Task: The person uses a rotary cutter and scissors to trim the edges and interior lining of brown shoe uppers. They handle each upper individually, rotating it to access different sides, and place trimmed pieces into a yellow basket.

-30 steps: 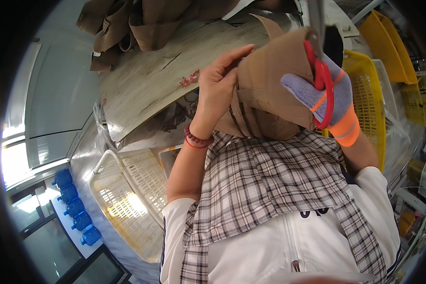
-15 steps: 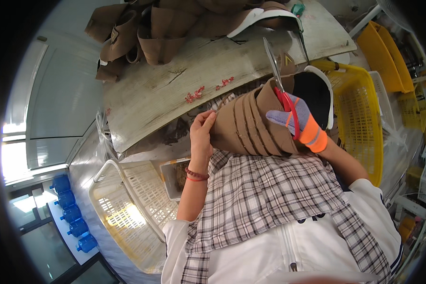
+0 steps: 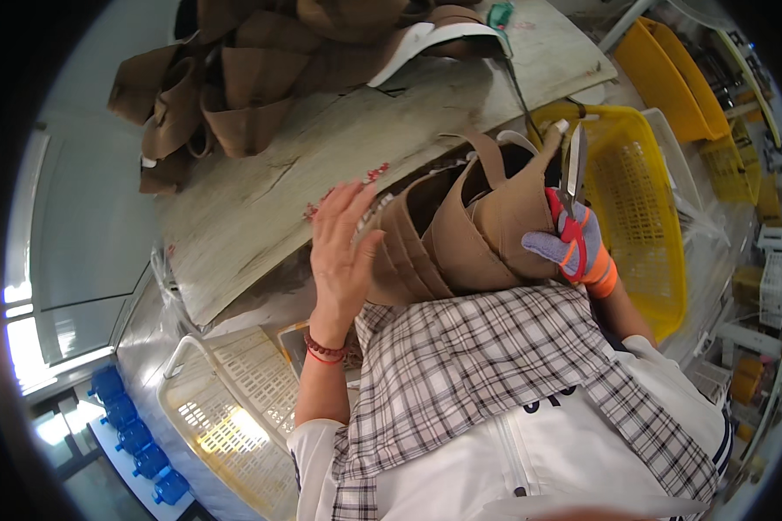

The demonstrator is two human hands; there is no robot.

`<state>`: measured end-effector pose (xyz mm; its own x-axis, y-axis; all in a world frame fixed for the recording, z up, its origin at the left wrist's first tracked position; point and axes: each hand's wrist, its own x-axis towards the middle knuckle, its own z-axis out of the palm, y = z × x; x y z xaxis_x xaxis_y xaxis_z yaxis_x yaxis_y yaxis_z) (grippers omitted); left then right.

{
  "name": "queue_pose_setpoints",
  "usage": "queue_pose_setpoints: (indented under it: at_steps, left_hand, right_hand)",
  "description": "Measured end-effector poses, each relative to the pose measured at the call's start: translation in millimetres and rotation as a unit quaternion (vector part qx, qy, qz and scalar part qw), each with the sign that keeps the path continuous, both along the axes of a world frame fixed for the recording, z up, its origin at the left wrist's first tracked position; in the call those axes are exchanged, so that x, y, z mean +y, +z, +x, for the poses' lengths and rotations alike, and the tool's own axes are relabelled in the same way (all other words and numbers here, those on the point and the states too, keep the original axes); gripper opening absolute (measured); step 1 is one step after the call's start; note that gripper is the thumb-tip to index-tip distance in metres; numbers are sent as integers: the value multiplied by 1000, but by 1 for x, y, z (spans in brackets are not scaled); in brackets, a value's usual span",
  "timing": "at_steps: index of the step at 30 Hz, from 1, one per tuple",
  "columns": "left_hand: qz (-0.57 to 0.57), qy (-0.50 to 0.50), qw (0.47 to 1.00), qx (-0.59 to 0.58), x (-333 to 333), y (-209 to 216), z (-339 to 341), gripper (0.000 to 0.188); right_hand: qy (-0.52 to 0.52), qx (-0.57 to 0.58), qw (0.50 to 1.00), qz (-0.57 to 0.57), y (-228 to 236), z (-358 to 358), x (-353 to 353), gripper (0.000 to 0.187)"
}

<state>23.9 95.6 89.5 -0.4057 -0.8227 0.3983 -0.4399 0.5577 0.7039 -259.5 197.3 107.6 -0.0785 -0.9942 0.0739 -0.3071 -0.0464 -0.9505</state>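
A nested stack of brown fabric caps (image 3: 487,234), sewn in curved bands, lies across my lap on a plaid apron (image 3: 469,365). My left hand (image 3: 343,252) is bare and open, its fingers apart, at the left end of the stack; I cannot tell whether it touches the fabric. A purple and orange glove covers my right hand (image 3: 589,252), closed round the red handles of a pair of scissors (image 3: 573,169). The blades point up and away, beside the rightmost cap. Whether the gloved fingers also grip that cap's edge is hidden.
Beyond my lap stands a worn table (image 3: 321,148) with red scraps near its edge and a heap of brown caps (image 3: 261,78) at the back. A yellow basket (image 3: 643,217) is at the right, a cream basket (image 3: 235,417) at the left.
My left hand has let go of the stack's left end and opened, moving slightly left. The caps have spread apart. My right hand has moved right and down with the scissors, whose blades now tilt right.
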Motion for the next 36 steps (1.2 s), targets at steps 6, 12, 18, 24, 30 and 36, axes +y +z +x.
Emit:
queue_pose_setpoints:
  at_steps: [6, 12, 18, 24, 30, 36]
  left_hand:
    - [-55, -205, 969, -127, -3, -4, -44, 31]
    - [-70, -285, 953, -80, 9, 33, -85, 77]
    - [-49, -223, 959, -168, 13, 19, -65, 73]
    - [-88, -214, 956, -180, 7, 20, -50, 42]
    - [-117, -272, 946, -135, 11, 24, -65, 29]
    - [-133, -405, 885, -188, 0, 21, -67, 21]
  right_hand:
    - [-145, -74, 986, -42, -11, -83, 19, 22]
    - [-102, -148, 983, -46, -61, -9, -6, 34]
    - [-92, -52, 994, -23, -33, 20, -15, 31]
    - [-237, -66, 964, -101, -11, -22, -8, 22]
    - [-222, -338, 901, -160, -15, -96, -9, 27]
    - [-295, 130, 916, -239, -72, -153, 2, 41]
